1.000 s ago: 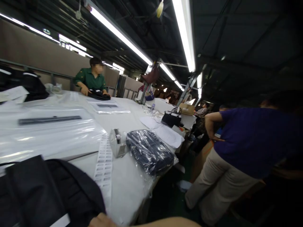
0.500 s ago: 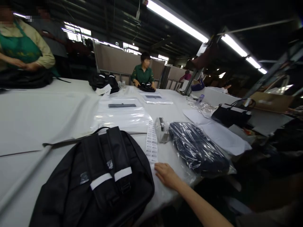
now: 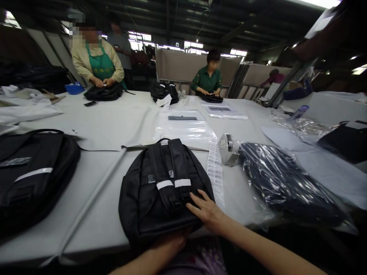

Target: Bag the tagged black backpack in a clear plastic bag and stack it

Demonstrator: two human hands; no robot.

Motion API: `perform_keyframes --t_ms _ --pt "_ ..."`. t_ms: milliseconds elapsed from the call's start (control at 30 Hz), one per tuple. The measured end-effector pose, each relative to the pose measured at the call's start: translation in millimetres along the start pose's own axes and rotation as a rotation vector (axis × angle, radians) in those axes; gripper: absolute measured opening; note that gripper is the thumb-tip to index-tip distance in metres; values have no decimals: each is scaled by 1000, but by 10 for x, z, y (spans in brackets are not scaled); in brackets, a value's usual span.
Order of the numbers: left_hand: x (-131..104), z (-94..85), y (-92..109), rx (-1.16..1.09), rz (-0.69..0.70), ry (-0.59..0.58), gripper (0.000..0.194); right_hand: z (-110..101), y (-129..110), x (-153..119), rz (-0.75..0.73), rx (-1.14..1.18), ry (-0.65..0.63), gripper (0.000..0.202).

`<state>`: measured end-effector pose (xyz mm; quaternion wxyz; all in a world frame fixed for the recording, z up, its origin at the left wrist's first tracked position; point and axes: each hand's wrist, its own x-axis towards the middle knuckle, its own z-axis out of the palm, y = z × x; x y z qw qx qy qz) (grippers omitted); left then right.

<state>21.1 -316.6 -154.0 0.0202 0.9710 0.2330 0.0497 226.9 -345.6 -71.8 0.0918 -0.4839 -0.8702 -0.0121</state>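
Observation:
A black backpack (image 3: 160, 198) lies on the table in front of me with its shoulder straps up, each strap wrapped by a white band. My right hand (image 3: 208, 212) rests on its lower right part, fingers spread over the fabric near a strap buckle. My left hand (image 3: 176, 238) reaches beneath the bag's near edge, and its fingers are hidden there. Just right of the bag runs a strip of barcode labels (image 3: 215, 168), beside a grey tape dispenser (image 3: 228, 149).
Another black backpack (image 3: 34, 179) lies at the left. A plastic-wrapped dark bag (image 3: 286, 183) is on the right. Clear plastic bags (image 3: 183, 128) are stacked beyond my backpack. Across the table, a co-worker in a green apron (image 3: 100, 63) and one in a green shirt (image 3: 208, 80) handle black bags.
The view has swung left, bringing in the second backpack. My right hand has moved from the label strip onto the backpack. My left hand has come into view under the bag's near edge.

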Motion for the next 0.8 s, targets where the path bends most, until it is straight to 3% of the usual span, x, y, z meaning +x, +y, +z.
perform_keyframes --t_ms 133,200,267,333,367,433,533,700,800 --pt "-107 -331 70 -59 -36 -3 49 274 42 -62 -21 -66 76 60" --pt "-235 -621 84 -145 59 -40 38 256 35 -86 -28 -67 69 63" --pt "-376 -929 31 -170 161 0 29 213 15 -81 -32 -61 47 65" --pt "-489 -1158 -105 -86 113 92 39 190 -8 -61 -39 -61 33 67" --pt "-531 -1216 -196 -22 40 104 56 188 -21 -53 -43 -61 32 67" --pt "-596 -1211 -390 84 -38 14 80 199 -59 -57 -52 -58 36 68" --pt "-699 -1006 -607 137 20 -125 83 273 -146 -141 -73 -65 75 69" --pt "-878 -652 -741 158 179 -44 81 666 -258 -273 -160 -138 246 76" --pt "-906 -553 -810 89 124 27 62 837 -175 -150 -42 32 277 77"
